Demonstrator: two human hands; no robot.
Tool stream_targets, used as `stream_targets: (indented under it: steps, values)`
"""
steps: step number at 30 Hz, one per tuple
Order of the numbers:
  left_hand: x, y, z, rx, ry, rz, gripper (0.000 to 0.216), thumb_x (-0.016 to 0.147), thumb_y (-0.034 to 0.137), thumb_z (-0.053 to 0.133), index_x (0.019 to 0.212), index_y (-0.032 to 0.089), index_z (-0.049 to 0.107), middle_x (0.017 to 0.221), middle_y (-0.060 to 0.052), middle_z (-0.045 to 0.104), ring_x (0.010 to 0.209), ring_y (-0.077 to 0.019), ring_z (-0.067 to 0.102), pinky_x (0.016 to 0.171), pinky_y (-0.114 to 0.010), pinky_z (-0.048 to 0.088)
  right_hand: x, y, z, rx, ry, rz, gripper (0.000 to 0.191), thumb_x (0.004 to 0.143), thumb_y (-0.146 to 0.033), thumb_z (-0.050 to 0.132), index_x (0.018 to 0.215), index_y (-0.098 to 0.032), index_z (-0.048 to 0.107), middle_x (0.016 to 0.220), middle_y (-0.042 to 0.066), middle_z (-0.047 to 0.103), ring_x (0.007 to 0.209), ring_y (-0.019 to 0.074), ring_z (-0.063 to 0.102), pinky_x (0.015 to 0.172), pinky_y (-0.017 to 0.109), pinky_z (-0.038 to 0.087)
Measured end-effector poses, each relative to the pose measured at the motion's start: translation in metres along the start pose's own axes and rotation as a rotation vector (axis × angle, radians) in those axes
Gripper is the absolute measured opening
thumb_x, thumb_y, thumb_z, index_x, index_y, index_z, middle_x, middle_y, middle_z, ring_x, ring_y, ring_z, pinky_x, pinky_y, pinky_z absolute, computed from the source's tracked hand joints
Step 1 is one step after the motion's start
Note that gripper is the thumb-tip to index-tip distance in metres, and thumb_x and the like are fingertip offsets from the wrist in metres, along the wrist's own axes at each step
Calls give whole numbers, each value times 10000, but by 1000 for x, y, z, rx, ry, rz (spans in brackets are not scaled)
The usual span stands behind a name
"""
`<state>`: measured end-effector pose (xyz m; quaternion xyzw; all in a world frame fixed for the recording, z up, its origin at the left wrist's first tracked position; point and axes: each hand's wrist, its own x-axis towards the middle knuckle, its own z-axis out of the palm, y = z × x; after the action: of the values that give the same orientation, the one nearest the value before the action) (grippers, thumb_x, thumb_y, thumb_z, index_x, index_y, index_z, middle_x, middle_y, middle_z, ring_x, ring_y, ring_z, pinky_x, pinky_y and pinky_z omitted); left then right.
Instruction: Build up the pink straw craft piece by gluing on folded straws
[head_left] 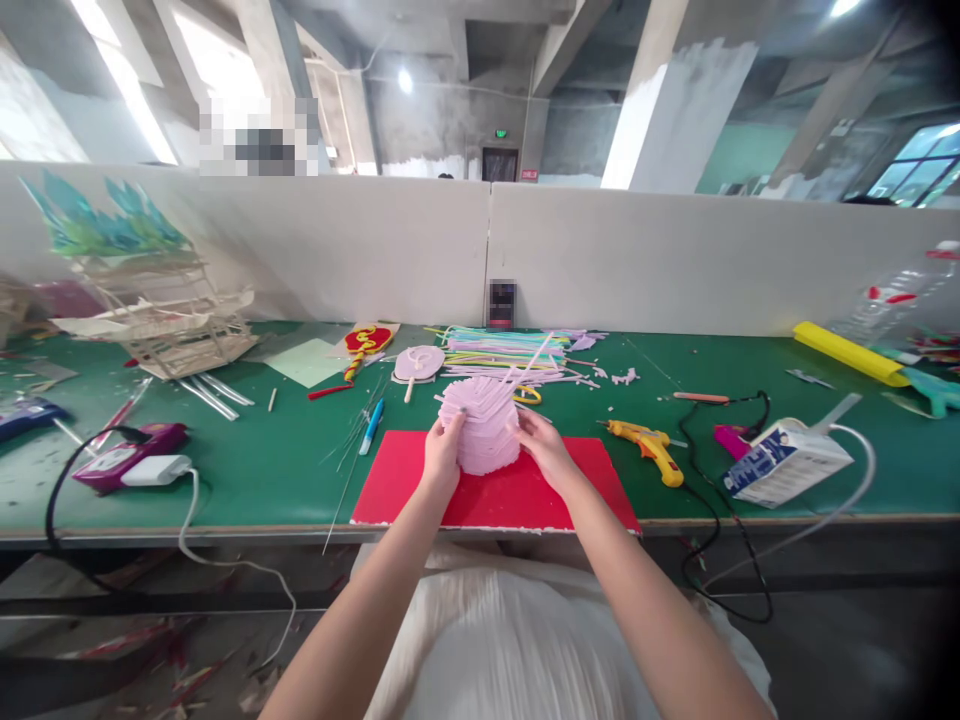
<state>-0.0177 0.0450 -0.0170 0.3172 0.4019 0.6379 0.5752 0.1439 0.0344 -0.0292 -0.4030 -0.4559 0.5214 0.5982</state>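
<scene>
Between my two hands is a rounded pale-pink piece built of overlapping strips [486,430], held above a red board [405,480]. My left hand [444,452] grips its left edge, thumb on the front face. At its right edge, my right hand [544,445] pinches the side with thumb and fingers. One thin pink strip [536,358] sticks up from the piece's upper right; whether it is attached I cannot tell. Behind the piece lies a pile of pink, green and yellow strips [502,345], with a pink round fan shape [420,362] to its left.
A yellow glue gun [649,450] with a black cord lies right of the board, near a milk carton [787,462]. Leftward are a blue pen [371,427], a red-and-yellow fan [367,342], a purple power strip [131,458] and a stick-built model [165,320]. A pale partition [637,260] stands behind.
</scene>
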Motion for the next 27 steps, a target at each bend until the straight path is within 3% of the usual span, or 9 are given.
stream_targets:
  steps: [3,6,11,14,19,24,27]
  values:
    - [-4,12,-5,-4,-52,5,566,678,555,687,1072,152,634,980,-88,720,885,-208,681,683,-240,520,-3,-6,-3,-9,-3,25,405,628,-407,790,995,-272,685,935,22,715,868,221,654,731,351,510]
    - [-9,29,-13,39,-128,-32,576,728,591,605,1137,186,609,817,-32,700,666,-151,665,547,-217,493,-2,-16,-11,-43,-13,4,387,658,-402,767,1015,-278,682,956,15,706,898,207,641,776,339,496]
    - [-25,50,-22,190,-205,-60,560,665,449,719,1146,190,595,766,11,653,555,-86,609,523,-183,487,5,-40,-24,-202,-73,-28,414,688,-381,745,1079,-273,665,894,2,684,852,178,622,801,324,472]
    - [-38,51,-24,324,-250,-83,494,657,424,730,1060,163,616,791,-16,675,594,-113,641,552,-215,527,10,-48,-28,-336,-142,-28,433,704,-379,736,1109,-248,655,853,3,672,822,173,622,804,333,472]
    - [-51,40,-30,582,-314,-105,352,701,408,684,933,159,592,702,-28,697,608,-174,681,575,-288,559,23,-43,-28,-547,-258,-50,403,690,-304,744,1073,-206,666,993,48,679,925,188,630,847,335,474]
    - [-49,34,-39,866,-337,-37,160,787,341,569,844,194,592,585,4,671,551,-178,664,554,-266,509,36,-26,-22,-697,-358,-89,380,705,-235,711,1080,-191,664,868,34,690,840,185,645,825,344,482]
    - [-48,38,-40,1040,-349,30,188,811,345,547,686,210,584,502,24,626,465,-157,602,525,-246,440,43,-21,-18,-748,-398,-169,343,709,-184,685,1052,-198,674,923,38,685,892,183,635,854,339,470]
